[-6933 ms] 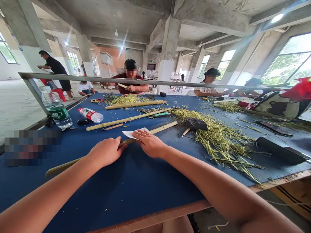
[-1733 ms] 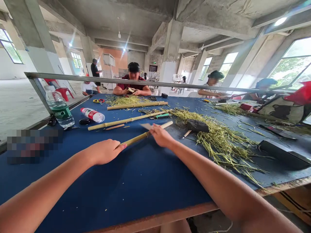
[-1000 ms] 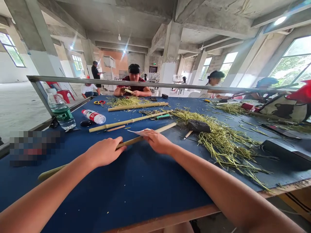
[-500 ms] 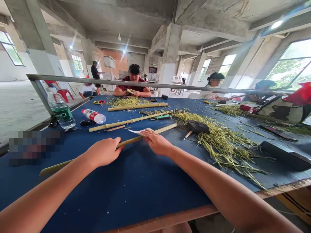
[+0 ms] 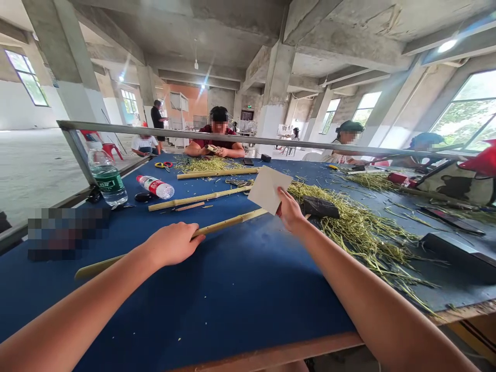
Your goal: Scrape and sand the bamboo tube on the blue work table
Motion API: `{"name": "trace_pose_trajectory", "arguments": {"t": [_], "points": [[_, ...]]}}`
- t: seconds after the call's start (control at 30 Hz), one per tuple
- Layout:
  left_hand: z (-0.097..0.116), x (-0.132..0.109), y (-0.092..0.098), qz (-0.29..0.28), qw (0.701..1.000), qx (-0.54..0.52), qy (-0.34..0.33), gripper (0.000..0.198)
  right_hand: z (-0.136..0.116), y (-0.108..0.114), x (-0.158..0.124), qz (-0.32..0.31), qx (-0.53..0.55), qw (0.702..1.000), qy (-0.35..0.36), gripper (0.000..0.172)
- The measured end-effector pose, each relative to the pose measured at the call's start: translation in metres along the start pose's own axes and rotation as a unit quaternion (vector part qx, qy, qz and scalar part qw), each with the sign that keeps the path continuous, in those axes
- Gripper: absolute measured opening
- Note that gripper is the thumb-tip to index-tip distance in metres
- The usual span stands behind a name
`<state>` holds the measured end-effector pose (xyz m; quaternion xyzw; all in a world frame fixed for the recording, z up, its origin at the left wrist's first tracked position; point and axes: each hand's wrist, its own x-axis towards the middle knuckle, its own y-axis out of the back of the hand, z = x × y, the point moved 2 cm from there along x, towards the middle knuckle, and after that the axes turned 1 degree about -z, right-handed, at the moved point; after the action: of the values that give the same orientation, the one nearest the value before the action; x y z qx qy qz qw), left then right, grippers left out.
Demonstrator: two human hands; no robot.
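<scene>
My left hand [image 5: 176, 244] is closed round a bamboo pole [image 5: 227, 223], which slants across the blue table. The pole's near end [image 5: 96, 267] shows beyond my left forearm. My right hand [image 5: 290, 209] pinches a stiff, off-white square sheet of paper [image 5: 268, 190] by its right edge. The sheet is raised and spread flat, hiding the pole's far end. Just right of my right hand, a dark block [image 5: 321, 206] lies on a heap of green-yellow shavings [image 5: 356, 232].
Two more bamboo lengths [image 5: 201, 198] [image 5: 217, 173] lie farther back. At left are a green-labelled water bottle [image 5: 108, 181], a red-labelled bottle [image 5: 155, 186] and scissors [image 5: 163, 165]. A metal bar [image 5: 248, 139] spans the table's far side. Several people sit beyond. A dark box [image 5: 457, 256] stands right.
My right hand has lifted off the pole and moved right and up, and the paper it holds has opened out flat. My left hand keeps its grip on the pole.
</scene>
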<state>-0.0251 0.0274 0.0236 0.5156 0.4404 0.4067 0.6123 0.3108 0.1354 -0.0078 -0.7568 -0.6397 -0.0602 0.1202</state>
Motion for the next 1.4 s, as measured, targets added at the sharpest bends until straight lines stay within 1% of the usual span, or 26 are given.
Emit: {"name": "trace_pose_trajectory", "arguments": {"t": [0.07, 0.1, 0.17, 0.3, 0.37, 0.47, 0.6, 0.67, 0.8, 0.97, 1.03, 1.1, 1.27, 1.4], "points": [[-0.001, 0.001, -0.001, -0.001, 1.000, -0.012, 0.006, 0.045, -0.002, -0.005, -0.005, -0.008, 0.088, 0.994, -0.069, 0.040], [-0.002, 0.001, -0.002, -0.001, 1.000, -0.018, 0.009, 0.047, -0.003, -0.006, -0.007, -0.013, 0.110, 0.989, -0.094, 0.038], [-0.003, 0.001, -0.002, 0.000, 1.000, -0.027, 0.010, 0.048, -0.006, -0.005, -0.009, -0.019, 0.126, 0.984, -0.121, 0.035], [-0.004, 0.000, 0.001, 0.002, 1.000, -0.027, 0.007, 0.048, -0.011, -0.003, -0.010, -0.010, 0.132, 0.983, -0.131, 0.034], [-0.003, -0.001, 0.002, -0.001, 1.000, -0.021, 0.008, 0.047, -0.011, -0.005, -0.014, -0.013, 0.114, 0.983, -0.142, 0.034], [-0.002, 0.000, 0.001, -0.007, 1.000, -0.011, 0.010, 0.047, -0.009, -0.016, -0.026, -0.046, 0.075, 0.983, -0.162, 0.039], [-0.002, 0.001, -0.002, -0.013, 1.000, 0.002, 0.005, 0.048, -0.009, -0.031, -0.041, -0.105, 0.071, 0.975, -0.184, 0.044], [-0.002, 0.001, -0.002, -0.013, 1.000, 0.005, 0.005, 0.049, -0.011, -0.034, -0.044, -0.113, 0.068, 0.973, -0.190, 0.044], [-0.003, 0.000, -0.001, -0.012, 1.000, -0.006, 0.010, 0.048, -0.015, -0.036, -0.046, -0.108, 0.083, 0.973, -0.185, 0.045], [-0.004, 0.001, -0.002, -0.008, 1.000, -0.005, 0.004, 0.048, -0.022, -0.047, -0.061, -0.175, 0.057, 0.966, -0.181, 0.053], [-0.005, 0.003, -0.003, -0.005, 1.000, -0.002, 0.001, 0.048, -0.025, -0.051, -0.067, -0.176, 0.046, 0.966, -0.186, 0.054], [-0.006, 0.003, -0.003, -0.010, 1.000, 0.001, 0.004, 0.049, -0.028, -0.052, -0.070, -0.162, 0.045, 0.967, -0.190, 0.052], [-0.004, 0.002, -0.001, -0.024, 1.000, -0.008, 0.010, 0.049, -0.029, -0.049, -0.071, -0.133, 0.050, 0.968, -0.208, 0.053], [-0.003, 0.000, 0.000, -0.024, 1.000, -0.009, 0.012, 0.049, -0.029, -0.048, -0.070, -0.146, 0.058, 0.963, -0.221, 0.050]]}}
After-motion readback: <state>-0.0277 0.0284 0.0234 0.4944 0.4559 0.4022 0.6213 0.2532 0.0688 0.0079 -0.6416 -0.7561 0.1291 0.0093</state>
